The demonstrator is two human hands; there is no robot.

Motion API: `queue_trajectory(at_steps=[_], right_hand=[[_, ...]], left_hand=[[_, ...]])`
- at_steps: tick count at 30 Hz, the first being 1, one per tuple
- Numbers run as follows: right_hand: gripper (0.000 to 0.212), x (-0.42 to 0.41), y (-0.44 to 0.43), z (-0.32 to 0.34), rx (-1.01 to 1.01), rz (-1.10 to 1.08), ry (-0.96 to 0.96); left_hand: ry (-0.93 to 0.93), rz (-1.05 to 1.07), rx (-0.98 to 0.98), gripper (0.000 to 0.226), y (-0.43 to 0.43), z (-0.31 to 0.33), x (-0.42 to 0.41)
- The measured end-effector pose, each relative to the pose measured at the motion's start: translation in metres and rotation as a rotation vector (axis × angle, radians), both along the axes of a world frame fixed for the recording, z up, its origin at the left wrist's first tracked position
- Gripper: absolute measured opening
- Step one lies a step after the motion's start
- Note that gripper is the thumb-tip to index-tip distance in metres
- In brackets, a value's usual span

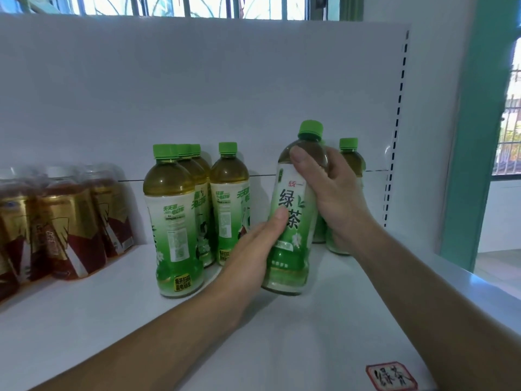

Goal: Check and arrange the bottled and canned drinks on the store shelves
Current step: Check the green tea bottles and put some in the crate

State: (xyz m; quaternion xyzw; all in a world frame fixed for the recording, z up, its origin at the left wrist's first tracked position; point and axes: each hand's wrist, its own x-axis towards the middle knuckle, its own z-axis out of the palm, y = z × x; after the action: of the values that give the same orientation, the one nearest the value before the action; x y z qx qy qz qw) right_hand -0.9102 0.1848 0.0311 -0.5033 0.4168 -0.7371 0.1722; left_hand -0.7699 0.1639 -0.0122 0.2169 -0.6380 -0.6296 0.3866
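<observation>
Light: soft, even daylight, fairly bright. We trace it to the barred windows (197,5) above the white back panel (197,80) and to a side window (511,122) at right; both are partly blown out. The panel reads pale grey-blue, with no glare. Shadows are weak: we see only faint shade on the shelf (324,334) around the bottle bases.

Focus: the green-capped bottle (293,221) at centre is sharp and its label print is legible. The brown bottles (67,221) at far left are smeared and blurred.

Distortion: we note wide-angle bending, and the slotted upright (397,122) curves visibly.
</observation>
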Motion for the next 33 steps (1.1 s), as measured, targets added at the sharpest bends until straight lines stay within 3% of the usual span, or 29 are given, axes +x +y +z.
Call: queue_trajectory(at_steps=[3, 6, 10, 15, 20, 22, 24, 28, 30, 33], right_hand=[[0.068, -0.003, -0.004, -0.001, 0.097, 0.198, -0.074], [0.067, -0.010, -0.003, -0.002, 0.186, 0.352, -0.098], [0.060, -0.016, -0.005, -0.002, 0.198, 0.318, -0.057], [0.066, -0.023, -0.005, 0.001, 0.408, 0.439, -0.289], [0.081, -0.030, -0.010, -0.004, 0.444, 0.592, -0.508], [0.078, -0.030, -0.009, -0.004, 0.434, 0.637, -0.495], [0.081, -0.029, -0.008, -0.001, 0.407, 0.615, -0.415], [0.088, -0.020, -0.002, 0.003, 0.156, 0.543, -0.206], [0.079, -0.016, -0.001, 0.001, 0.039, 0.528, -0.082], [0.058, -0.011, 0.001, -0.001, -0.023, 0.495, 0.017]], left_hand=[[0.033, -0.026, 0.066, 0.047, -0.002, 0.000, 0.002], [0.103, -0.206, 0.270, 0.068, 0.000, 0.001, 0.005], [0.118, -0.374, 0.388, 0.072, 0.001, 0.003, 0.007], [0.259, -0.676, 0.560, 0.070, -0.010, 0.006, 0.016], [0.302, -0.735, 0.647, 0.079, -0.013, 0.002, 0.015], [0.277, -0.739, 0.588, 0.081, -0.016, 0.001, 0.015], [0.236, -0.653, 0.409, 0.080, -0.016, 0.003, 0.013], [-0.039, -0.199, -0.041, 0.061, -0.012, 0.000, 0.007], [-0.051, -0.009, -0.210, 0.056, -0.016, -0.002, 0.005], [-0.012, 0.100, -0.269, 0.055, -0.023, -0.003, 0.005]])
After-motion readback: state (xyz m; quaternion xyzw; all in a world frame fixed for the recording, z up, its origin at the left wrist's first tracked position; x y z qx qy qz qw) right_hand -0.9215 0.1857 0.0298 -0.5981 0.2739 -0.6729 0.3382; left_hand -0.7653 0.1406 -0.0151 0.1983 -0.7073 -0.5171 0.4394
